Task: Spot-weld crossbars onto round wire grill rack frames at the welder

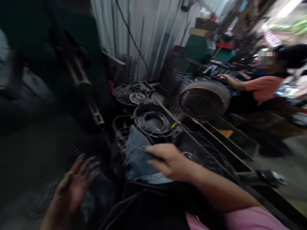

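Note:
My right hand [169,161] reaches in from the right, its fingers closed on a crumpled blue cloth [137,155]. The cloth hangs over the edge of something dark in front of my body, and motion blur softens its folds. At lower left my left hand [76,185] is raised, palm sideways, with fingers apart and nothing in them. Dark smudges show on its fingers. Just beyond the cloth sits a round black basin [136,116] with coils of wire [153,123] inside.
Behind the basin lie more wire rings [123,94] and a round metal piece [137,98]. A large round wire-mesh basket [203,100] stands to the right, near a person in an orange shirt [267,89]. A dark machine with a metal shaft [82,84] stands at left, before a corrugated wall [144,35].

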